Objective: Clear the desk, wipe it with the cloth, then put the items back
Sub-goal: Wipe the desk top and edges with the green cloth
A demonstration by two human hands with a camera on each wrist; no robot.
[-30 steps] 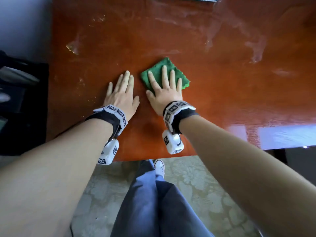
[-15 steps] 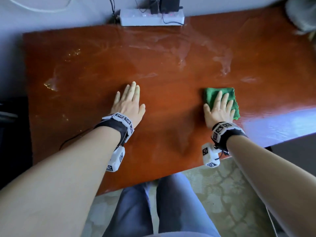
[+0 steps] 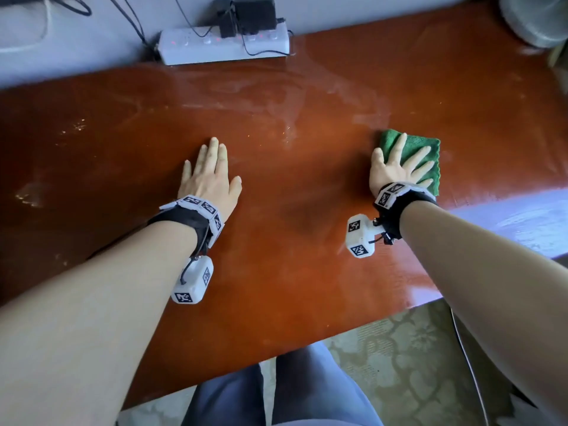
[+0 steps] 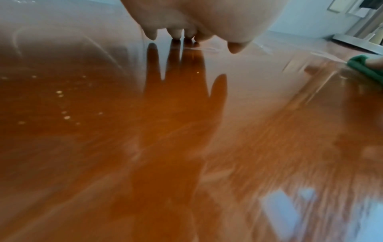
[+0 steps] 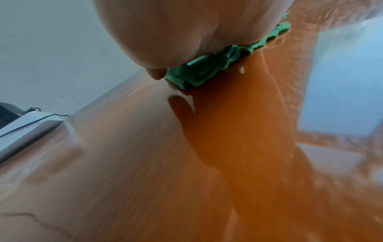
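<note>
A folded green cloth (image 3: 422,149) lies on the glossy red-brown desk (image 3: 292,186), right of centre. My right hand (image 3: 399,167) presses flat on the cloth with straight, spread fingers, and the right wrist view shows the cloth (image 5: 209,70) squeezed under the palm. My left hand (image 3: 209,173) rests flat on the bare desk left of centre, its fingers straight. In the left wrist view the left fingertips (image 4: 176,32) touch the shiny top, and the cloth (image 4: 366,68) shows at the far right edge.
A white power strip (image 3: 224,46) with black plugs and cables lies at the desk's back edge against the wall. A grey round base (image 3: 534,20) stands at the back right corner. Wet streaks cross the desk's back half. Patterned floor and my legs are below the front edge.
My right hand has slid the cloth from the middle of the desk out to the right, away from the left hand. The left hand has stayed flat on the desk.
</note>
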